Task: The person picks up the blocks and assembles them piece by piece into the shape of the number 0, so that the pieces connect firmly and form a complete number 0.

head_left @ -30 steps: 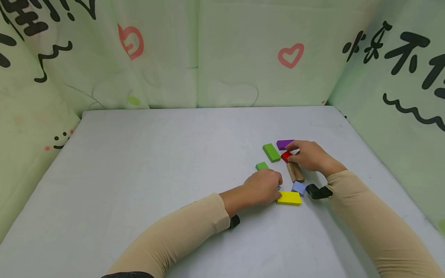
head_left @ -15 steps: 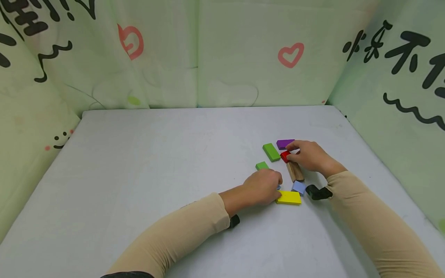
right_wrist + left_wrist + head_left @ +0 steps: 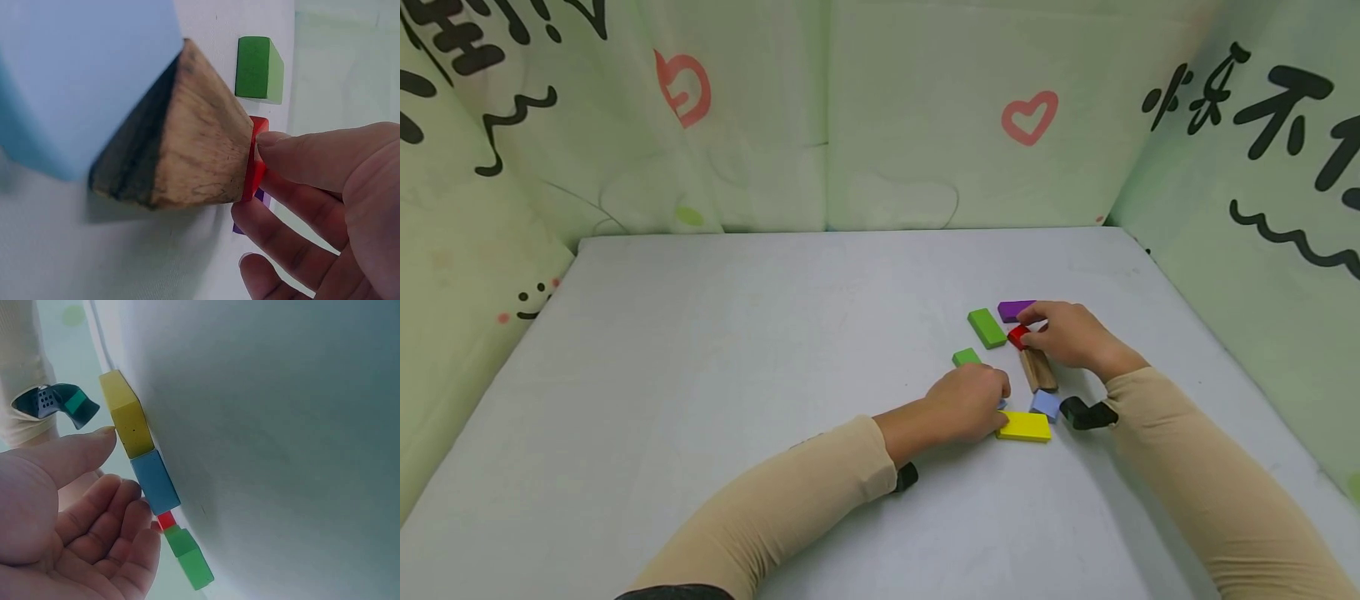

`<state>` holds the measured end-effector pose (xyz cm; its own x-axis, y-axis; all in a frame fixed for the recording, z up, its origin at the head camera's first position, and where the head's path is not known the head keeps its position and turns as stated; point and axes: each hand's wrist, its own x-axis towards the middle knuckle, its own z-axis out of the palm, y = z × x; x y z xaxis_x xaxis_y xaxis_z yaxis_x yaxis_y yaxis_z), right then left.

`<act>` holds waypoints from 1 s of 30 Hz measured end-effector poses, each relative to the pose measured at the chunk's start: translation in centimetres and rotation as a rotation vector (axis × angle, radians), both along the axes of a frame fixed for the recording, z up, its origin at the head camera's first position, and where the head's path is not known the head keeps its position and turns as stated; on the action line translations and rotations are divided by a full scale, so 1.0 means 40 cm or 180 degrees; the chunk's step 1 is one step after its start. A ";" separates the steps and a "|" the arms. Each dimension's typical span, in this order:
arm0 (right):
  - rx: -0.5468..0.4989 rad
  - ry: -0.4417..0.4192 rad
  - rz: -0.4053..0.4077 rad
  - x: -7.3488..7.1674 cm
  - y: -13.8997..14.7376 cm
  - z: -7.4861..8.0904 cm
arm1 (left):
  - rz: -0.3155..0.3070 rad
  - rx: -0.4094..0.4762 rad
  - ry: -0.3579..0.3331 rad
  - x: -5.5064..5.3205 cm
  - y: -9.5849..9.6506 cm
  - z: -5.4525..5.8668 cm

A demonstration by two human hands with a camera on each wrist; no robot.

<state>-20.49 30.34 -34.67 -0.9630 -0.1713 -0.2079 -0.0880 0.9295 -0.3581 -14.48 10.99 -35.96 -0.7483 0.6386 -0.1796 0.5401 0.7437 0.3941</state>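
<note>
My left hand [image 3: 966,404] lies low at the front of the blocks. In the left wrist view its thumb tip touches the side of a yellow block [image 3: 130,412]. Its loosely bent fingers lie beside a blue block [image 3: 155,481], which stands end to end with the yellow one. My right hand [image 3: 1067,333] pinches a small red block [image 3: 1017,337] between thumb and finger. That red block sits against the end of a brown wooden block [image 3: 203,137] with a dark groove. A light blue block [image 3: 1045,404] is at the brown block's near end.
A purple block [image 3: 1013,311] lies just behind the red one. Two green blocks, one longer [image 3: 987,328] and one partly behind the left hand [image 3: 966,357], lie to the left. The white table [image 3: 737,350] is enclosed by printed cloth walls [image 3: 910,108].
The red block shifts very slightly left, then back right, in the right hand's fingers. The left hand and the other blocks stay in place.
</note>
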 end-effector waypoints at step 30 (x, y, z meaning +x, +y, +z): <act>-0.0008 -0.0010 -0.0008 0.008 0.007 -0.003 | -0.0043 0.0031 0.0017 0.000 -0.002 0.000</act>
<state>-20.19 30.61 -34.79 -0.9628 -0.1695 -0.2103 -0.0847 0.9288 -0.3609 -14.49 10.90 -35.96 -0.7404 0.6504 -0.1694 0.5521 0.7323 0.3985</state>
